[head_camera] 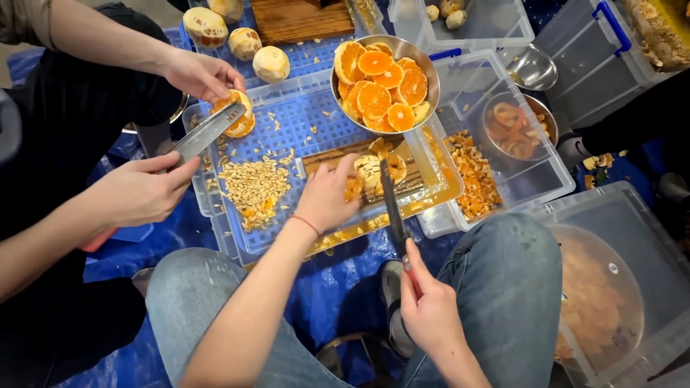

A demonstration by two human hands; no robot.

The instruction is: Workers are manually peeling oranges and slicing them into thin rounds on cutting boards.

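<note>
Left hand (327,195) pins peeled orange (374,169) on wooden board's (323,162) middle; right hand (425,302) grips knife (392,205), blade poised beside it.

Open room lies over the blue grid lid (316,122) between the seed pile (253,185) and the steel bowl of orange halves (383,82) — a hand could pass there. Leftward, a co-worker's hands (144,190) and long knife (208,133) bar the way. The bowl overhangs the cutting board (338,159) from above. To the right, the clear tub's wall (431,154) and the peel scraps (474,176) close in — the knife blade (392,201) crosses the board's near edge.
</note>
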